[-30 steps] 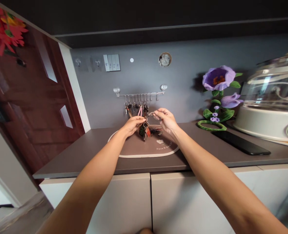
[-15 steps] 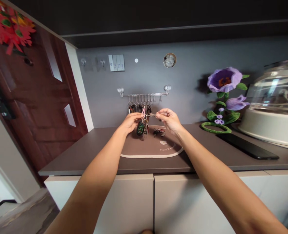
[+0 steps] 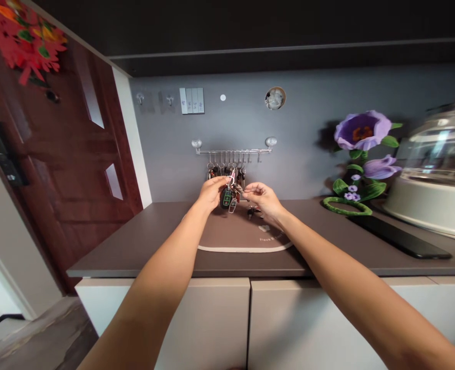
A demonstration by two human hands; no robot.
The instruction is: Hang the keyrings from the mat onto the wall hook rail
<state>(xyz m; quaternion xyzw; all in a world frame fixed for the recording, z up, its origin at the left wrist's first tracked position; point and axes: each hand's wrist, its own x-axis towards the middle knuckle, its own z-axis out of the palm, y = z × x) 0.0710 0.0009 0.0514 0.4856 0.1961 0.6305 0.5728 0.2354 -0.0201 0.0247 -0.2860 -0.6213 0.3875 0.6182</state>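
My left hand (image 3: 213, 192) pinches a key ring at its top. From the ring hangs a bunch of keys with a black car key fob (image 3: 226, 198), its buttons outlined in green, and a silver tag-like piece (image 3: 232, 205) beside it. Close on the right of the bunch is my right hand (image 3: 265, 200), thumb and forefinger drawn together at the bunch's edge; what lies between them is too small to make out. More keys (image 3: 252, 211) lie on the brown mat (image 3: 227, 234), partly behind the right hand.
A hook rail (image 3: 233, 151) on the grey wall carries several sets of keys behind my hands. Purple fabric flowers (image 3: 362, 132), a black phone (image 3: 402, 237) and a white appliance with a clear dome (image 3: 428, 200) stand or lie to the right. A dark shelf (image 3: 250, 31) overhangs the counter.
The right hand has moved closer to the bunch and slightly lower; the piece it held stretched sideways no longer spans the gap. The fob hangs more upright. The view has shifted slightly.
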